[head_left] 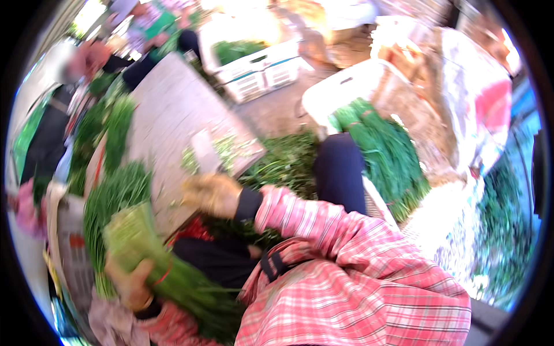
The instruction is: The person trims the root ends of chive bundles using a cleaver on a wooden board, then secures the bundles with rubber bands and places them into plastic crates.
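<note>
My left hand [130,282] is closed around a bundle of garlic chives [196,300], its pale stem ends up and a red band around it. The leaves trail across my lap. My right hand [212,195], in a tan glove, is at the near edge of the wooden board [179,109]. From it a broad, flat knife blade [205,151] stretches over the board; motion blur softens the fingers and the handle is hidden. Pale cut stem bits [231,151] lie beside the blade. More loose chives [118,193] rest at the board's left side.
Tied green bundles [381,153] lie at the right by a white crate [340,86]. Another white crate [259,75] with greens stands at the back. Trimmings [285,164] cover the ground beyond my knee [340,167]. Other people [144,26] sit at the far left.
</note>
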{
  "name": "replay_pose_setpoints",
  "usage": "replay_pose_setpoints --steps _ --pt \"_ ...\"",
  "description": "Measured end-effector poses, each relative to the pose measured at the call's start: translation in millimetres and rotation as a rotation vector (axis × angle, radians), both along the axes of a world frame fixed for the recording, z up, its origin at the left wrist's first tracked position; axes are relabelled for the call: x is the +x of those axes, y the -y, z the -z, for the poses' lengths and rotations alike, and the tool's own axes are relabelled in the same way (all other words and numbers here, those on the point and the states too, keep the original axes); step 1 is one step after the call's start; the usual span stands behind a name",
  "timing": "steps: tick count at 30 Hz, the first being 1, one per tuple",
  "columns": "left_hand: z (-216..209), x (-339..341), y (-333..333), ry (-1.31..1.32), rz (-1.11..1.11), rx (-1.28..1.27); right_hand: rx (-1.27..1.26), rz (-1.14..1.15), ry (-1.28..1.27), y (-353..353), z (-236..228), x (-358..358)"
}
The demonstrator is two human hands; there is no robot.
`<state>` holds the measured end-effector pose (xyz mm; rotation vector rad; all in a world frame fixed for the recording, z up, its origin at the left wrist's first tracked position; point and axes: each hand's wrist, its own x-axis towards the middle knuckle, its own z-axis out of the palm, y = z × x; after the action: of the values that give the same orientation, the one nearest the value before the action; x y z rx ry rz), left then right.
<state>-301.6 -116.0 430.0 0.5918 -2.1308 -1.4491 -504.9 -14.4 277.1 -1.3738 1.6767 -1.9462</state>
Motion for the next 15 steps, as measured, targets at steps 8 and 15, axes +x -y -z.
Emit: replay_pose_setpoints --steps 8,15 --pt "-25.0 -58.1 -21.2 0.102 0.354 0.132 -0.324 -0.231 0.029 -62.3 -76.4 -26.8" --pt "47.8 -59.4 1.7 -0.038 0.420 0.677 -0.144 -0.048 0.387 -74.8 -63.0 -34.9"
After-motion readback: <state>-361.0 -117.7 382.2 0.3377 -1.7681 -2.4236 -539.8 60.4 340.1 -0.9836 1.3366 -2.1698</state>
